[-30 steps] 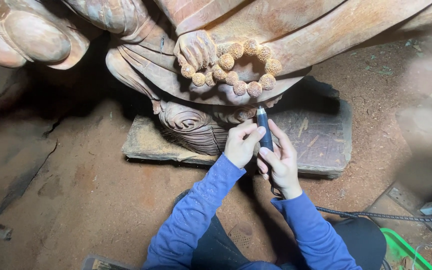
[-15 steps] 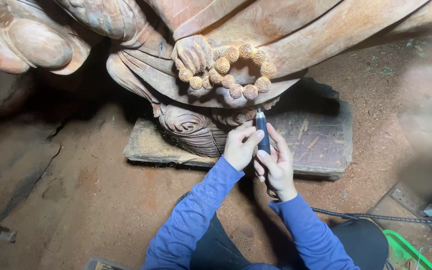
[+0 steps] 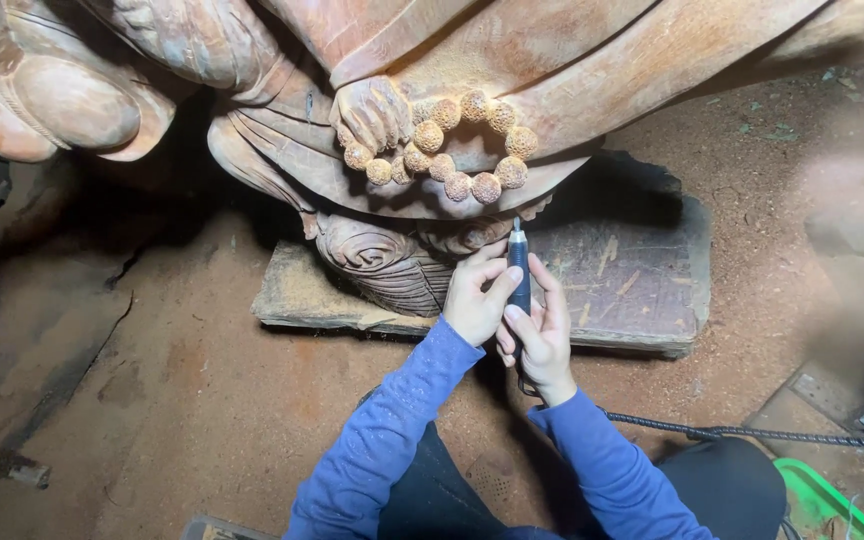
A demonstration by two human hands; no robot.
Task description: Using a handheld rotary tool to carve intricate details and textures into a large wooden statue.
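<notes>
Both hands grasp a slim dark rotary tool, held upright in the middle of the scene with its tip against the underside of a large wooden carving. The left hand is curled round the tool's left side, thumb laid on the barrel; the right hand wraps it from the right and near side, fingers closed on it. Just far of the tip hangs a carved bead string gripped by a carved fist. The carving's swirled base sits on a flat dusty plank on the reddish floor (thick with sawdust). A braided cable runs right from near the right wrist, and a green tray edge shows at the near right corner. Both sleeves are blue.
</notes>
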